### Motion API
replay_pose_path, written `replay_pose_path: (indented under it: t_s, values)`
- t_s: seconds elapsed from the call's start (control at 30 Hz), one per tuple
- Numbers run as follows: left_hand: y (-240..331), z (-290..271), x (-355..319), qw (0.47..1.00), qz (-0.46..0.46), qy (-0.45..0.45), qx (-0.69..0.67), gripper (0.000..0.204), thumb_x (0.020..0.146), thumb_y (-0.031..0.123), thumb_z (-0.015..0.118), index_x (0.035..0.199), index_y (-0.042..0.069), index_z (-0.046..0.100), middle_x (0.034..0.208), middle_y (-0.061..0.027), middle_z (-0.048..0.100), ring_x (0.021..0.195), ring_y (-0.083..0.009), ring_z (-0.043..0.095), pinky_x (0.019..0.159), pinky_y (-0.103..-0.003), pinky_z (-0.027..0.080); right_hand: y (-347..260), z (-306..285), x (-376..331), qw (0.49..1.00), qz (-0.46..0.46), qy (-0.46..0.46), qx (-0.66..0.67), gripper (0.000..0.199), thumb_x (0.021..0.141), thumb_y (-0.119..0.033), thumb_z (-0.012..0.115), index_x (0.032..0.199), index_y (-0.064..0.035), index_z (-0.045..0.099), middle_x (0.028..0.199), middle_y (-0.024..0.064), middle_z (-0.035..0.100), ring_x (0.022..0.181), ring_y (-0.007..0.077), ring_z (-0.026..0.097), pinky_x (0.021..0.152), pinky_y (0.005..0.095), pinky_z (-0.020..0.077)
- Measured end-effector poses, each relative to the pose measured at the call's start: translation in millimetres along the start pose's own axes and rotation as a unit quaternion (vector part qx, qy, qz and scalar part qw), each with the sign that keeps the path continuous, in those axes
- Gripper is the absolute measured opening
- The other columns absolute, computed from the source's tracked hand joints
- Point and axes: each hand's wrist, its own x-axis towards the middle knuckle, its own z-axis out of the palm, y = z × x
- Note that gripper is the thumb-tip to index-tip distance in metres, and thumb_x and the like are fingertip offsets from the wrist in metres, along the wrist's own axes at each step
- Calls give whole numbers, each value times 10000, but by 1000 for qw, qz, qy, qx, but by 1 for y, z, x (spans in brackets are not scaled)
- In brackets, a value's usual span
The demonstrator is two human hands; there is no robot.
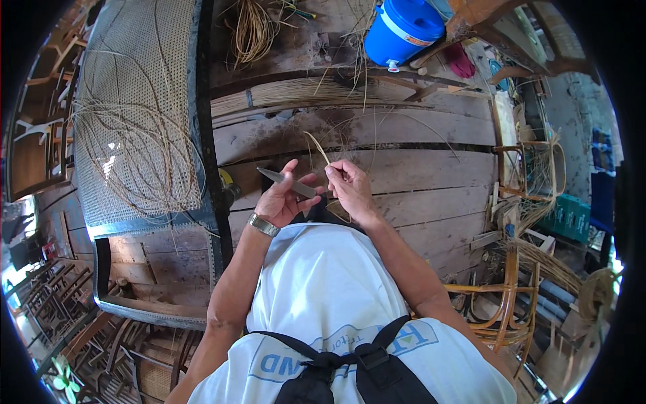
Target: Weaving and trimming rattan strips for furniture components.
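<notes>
My left hand (281,200), with a metal watch on its wrist, holds a knife (300,186) with a grey blade. The thumb lies over it, other fingers are partly spread, and its tip points up and left. Just to the right, my right hand (351,190) pinches a thin pale strip of cane (318,147) between thumb and fingertips. One end of the strip sticks up past the fingers and curves left. Both hands are in front of my body, close together but apart.
On the left stands a long dark-framed seat with a woven cane panel (134,60), loose cane strands (138,155) lying on it. Ahead are a cane coil (250,34), a long bundle of strips (296,91) and a blue water cooler (404,30). Rattan chair frames (515,296) crowd the right.
</notes>
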Motion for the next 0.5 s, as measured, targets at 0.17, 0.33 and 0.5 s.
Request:
replay_pose_path:
  t_s: [0.17, 0.33, 0.5]
  values:
    - [-9, -24, 10, 994, 102, 16, 21, 250, 973, 130, 578, 1221, 96, 573, 1072, -157, 670, 1129, -341, 624, 958, -420, 554, 0, 4, -3, 999, 27, -23, 30, 141, 967, -182, 614, 951, -43, 631, 728, -21, 567, 596, 32, 484, 530, 194, 404]
    - [-7, -23, 23, 996, 64, 62, 6, 177, 963, 185, 606, 1075, 51, 630, 1055, -126, 681, 1052, -241, 652, 963, -396, 537, 2, 3, -6, 987, 73, -71, 124, 133, 959, -137, 607, 1020, -26, 648, 814, -9, 589, 617, 38, 499, 546, 187, 408]
    - [-7, -3, 24, 997, 62, 26, -26, 267, 944, 302, 629, 1083, 74, 633, 1123, -69, 670, 1040, -216, 629, 960, -379, 488, 4, 3, -7, 972, 104, -98, 189, 145, 965, -126, 589, 1047, -23, 651, 879, 6, 589, 663, 67, 508, 609, 208, 424]
